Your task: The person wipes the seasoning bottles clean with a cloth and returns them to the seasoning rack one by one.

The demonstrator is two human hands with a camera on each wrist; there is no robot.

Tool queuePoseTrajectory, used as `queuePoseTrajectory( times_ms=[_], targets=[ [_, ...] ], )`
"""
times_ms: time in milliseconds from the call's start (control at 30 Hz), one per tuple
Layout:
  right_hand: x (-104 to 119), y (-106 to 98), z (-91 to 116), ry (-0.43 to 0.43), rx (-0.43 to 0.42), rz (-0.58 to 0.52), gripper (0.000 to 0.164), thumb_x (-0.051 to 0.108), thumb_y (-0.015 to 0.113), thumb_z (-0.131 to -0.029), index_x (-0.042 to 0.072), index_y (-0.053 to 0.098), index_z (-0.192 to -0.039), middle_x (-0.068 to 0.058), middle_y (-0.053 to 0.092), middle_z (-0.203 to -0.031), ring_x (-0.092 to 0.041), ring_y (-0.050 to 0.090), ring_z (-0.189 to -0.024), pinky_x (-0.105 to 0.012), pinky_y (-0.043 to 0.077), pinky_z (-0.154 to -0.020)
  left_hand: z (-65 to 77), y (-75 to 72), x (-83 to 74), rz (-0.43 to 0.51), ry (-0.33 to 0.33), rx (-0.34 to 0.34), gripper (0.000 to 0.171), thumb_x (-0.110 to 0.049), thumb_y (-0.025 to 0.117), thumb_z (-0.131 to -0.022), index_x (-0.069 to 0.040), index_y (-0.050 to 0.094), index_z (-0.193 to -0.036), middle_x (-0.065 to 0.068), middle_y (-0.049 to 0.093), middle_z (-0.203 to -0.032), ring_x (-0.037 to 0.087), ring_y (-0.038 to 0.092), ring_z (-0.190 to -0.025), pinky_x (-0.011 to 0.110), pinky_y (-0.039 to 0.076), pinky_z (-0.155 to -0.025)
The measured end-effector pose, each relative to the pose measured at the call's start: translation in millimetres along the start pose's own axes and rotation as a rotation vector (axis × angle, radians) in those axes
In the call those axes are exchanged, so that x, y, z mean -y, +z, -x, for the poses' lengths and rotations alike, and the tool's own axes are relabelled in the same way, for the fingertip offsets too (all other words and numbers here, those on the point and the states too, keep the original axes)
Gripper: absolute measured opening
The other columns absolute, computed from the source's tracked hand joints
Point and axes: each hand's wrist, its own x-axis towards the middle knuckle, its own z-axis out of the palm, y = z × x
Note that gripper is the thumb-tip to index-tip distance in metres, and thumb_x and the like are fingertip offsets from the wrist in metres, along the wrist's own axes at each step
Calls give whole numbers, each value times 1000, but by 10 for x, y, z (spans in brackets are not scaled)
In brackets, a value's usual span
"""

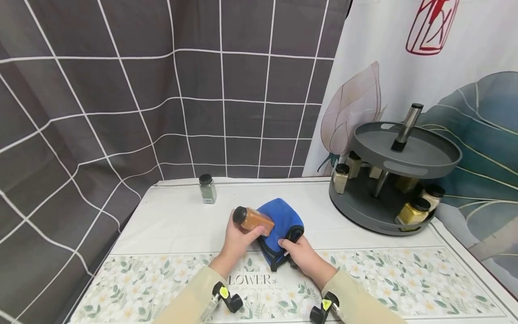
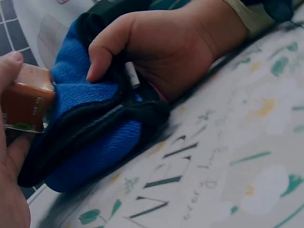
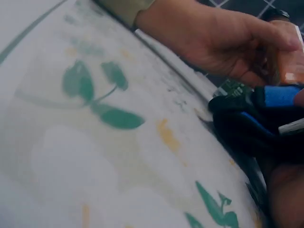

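In the head view my left hand (image 1: pixel 236 240) grips a spice jar (image 1: pixel 258 221) with a black lid and orange-brown contents, tilted on its side. The jar's base meets a blue cloth (image 1: pixel 280 215) with black edging. My right hand (image 1: pixel 301 255) holds that folded cloth, thumb on top of it. Seen from the left wrist, the right thumb presses the blue cloth (image 2: pixel 85 97) and a small white tag (image 2: pixel 131 75) sticks out beside it. In the right wrist view the jar (image 3: pixel 287 61) is in the left fingers, just above the cloth.
A jar with green contents (image 1: pixel 208 191) stands at the back of the white table. To the right is a grey two-tier turntable (image 1: pixel 352 209); its lower tier carries several jars, among them a yellow one (image 1: pixel 413 212). A floral mat (image 1: pixel 162 283) covers the front.
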Motion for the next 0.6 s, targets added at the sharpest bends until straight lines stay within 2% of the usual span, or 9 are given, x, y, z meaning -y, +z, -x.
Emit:
queuePoseTrajectory(
  times_ms=[67, 133, 267, 367, 433, 533, 600],
  targets=[
    [9, -14, -10, 30, 27, -86, 65, 5, 58, -90, -9, 34, -149, -28, 45, -149, -36, 46, -137, -48, 31, -117, 7, 8, -12, -59, 12, 36, 63, -1, 82, -80, 3, 41, -127, 21, 57, -125, 30, 62, -115, 30, 51, -99],
    [23, -30, -13, 49, 40, -134, 66, 3, 57, -87, -8, 34, -148, -26, 46, -148, -30, 50, -133, -41, 36, -114, -7, 7, -15, -91, 10, 38, 63, -3, 84, -80, 2, 41, -125, 21, 57, -125, 33, 62, -116, 30, 51, -99],
    [80, -44, 3, 52, 3, -221, 69, 0, 57, -81, -9, 33, -144, -24, 46, -145, -22, 52, -125, -33, 38, -109, -105, -83, -10, -103, 11, -72, 60, 2, 82, -78, 3, 40, -121, 23, 59, -131, 37, 60, -122, 32, 47, -105],
    [154, -52, -6, 17, -60, -227, 70, 0, 55, -80, -12, 30, -145, -26, 43, -146, -27, 48, -129, -41, 34, -114, -194, -230, -30, -161, 13, -160, 56, 4, 81, -78, 1, 44, -121, 20, 63, -130, 36, 61, -121, 38, 47, -106],
    [212, -84, -28, -12, -112, -188, 67, -1, 53, -84, -13, 29, -146, -29, 41, -148, -32, 44, -133, -46, 31, -116, -240, -324, -108, -243, 15, -176, 55, -2, 81, -81, -1, 48, -124, 17, 66, -126, 34, 64, -118, 44, 48, -105],
    [303, -162, -63, -60, -186, -135, 62, -4, 49, -91, -15, 28, -148, -31, 37, -151, -38, 38, -139, -51, 27, -118, -282, -384, -336, -416, 21, -103, 55, -16, 84, -83, -7, 56, -129, 12, 69, -117, 31, 67, -106, 48, 52, -94],
    [376, -198, -45, -93, -209, -127, 61, -4, 47, -93, -12, 26, -150, -30, 35, -153, -39, 35, -141, -52, 27, -118, -290, -364, -514, -551, 33, 20, 52, -25, 84, -83, -11, 61, -127, 8, 70, -108, 25, 67, -96, 44, 56, -83]
  ],
)
